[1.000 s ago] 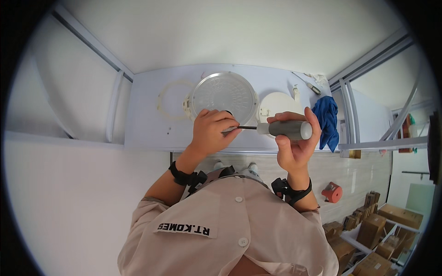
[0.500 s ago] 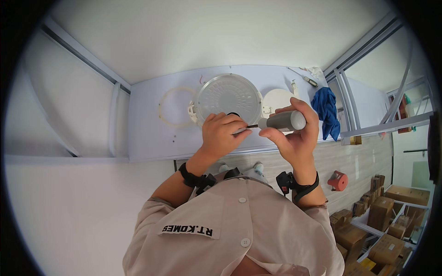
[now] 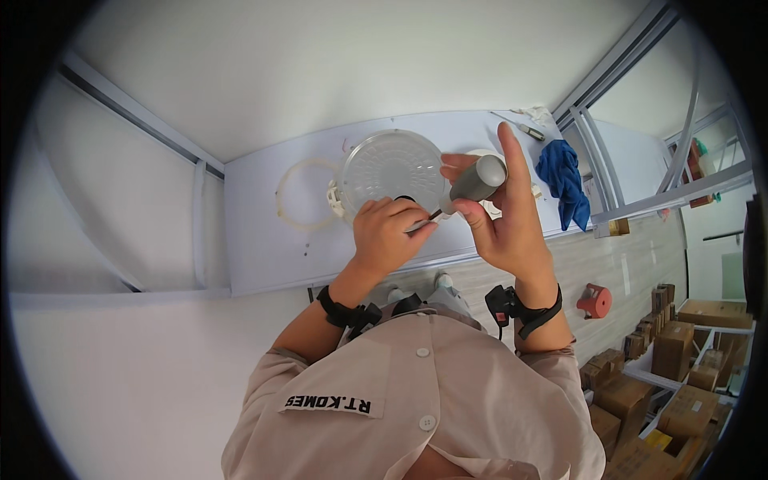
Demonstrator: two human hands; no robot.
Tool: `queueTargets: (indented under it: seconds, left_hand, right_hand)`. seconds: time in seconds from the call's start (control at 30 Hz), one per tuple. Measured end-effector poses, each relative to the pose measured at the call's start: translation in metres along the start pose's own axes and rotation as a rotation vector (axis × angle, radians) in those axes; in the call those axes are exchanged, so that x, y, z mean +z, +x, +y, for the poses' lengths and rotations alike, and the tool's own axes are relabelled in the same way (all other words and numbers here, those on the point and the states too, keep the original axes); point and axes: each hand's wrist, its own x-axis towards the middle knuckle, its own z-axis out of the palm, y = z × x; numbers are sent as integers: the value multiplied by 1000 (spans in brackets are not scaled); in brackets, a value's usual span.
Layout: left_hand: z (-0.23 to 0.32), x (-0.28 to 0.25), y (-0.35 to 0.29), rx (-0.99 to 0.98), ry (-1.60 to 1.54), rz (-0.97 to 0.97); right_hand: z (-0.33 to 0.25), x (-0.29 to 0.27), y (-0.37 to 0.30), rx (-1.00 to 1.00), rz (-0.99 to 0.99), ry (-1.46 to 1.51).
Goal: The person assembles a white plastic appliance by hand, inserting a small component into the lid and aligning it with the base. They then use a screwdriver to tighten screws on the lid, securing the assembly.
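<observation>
My right hand (image 3: 512, 220) holds a screwdriver (image 3: 478, 181) by its thick grey handle. The thumb presses one side, and the fingers stretch out around the other. The dark shaft slants down leftward to the fingertips of my left hand (image 3: 390, 234), where its tip is hidden. Curled fingers of that hand close around something at the near edge of a round translucent grey lid (image 3: 392, 164). A black curved bit (image 3: 406, 198) peeks out above these fingers; the rest is covered. The lid has a white bracket (image 3: 334, 198) on its left rim.
A pale thin ring (image 3: 280, 196) lies left of the lid on the white table (image 3: 256, 240). Behind my right hand a white round part (image 3: 486, 152) partly shows. A second screwdriver (image 3: 531, 132) and a blue cloth (image 3: 566, 184) lie at the right. Red stool (image 3: 594, 301) on floor.
My right hand has turned, its fingers reaching further up and left, and the screwdriver's handle now tilts more steeply. My left hand keeps its place by the lid's near edge.
</observation>
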Motion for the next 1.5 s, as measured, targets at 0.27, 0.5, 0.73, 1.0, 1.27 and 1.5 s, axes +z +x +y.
queueTargets:
  seconds: [0.27,0.5,0.73,1.0,1.27,1.5]
  left_hand:
    - [2,0,0,2,41,8]
    - [-1,-1,-1,4,27,1]
    - [-1,-2,-1,-6,45,-18]
    - [4,-3,1,-5,9,-14]
    - [5,-4,1,-6,21,-14]
    - [5,-2,0,-16,24,-9]
  right_hand:
    - [-6,-10,1,-231,97,-420]
    - [-11,11,-8,-53,245,51]
    - [-14,1,11,-321,198,-215]
    - [1,5,-4,-163,253,84]
    - [2,-1,-8,-338,288,-154]
    - [-11,6,2,-220,275,151]
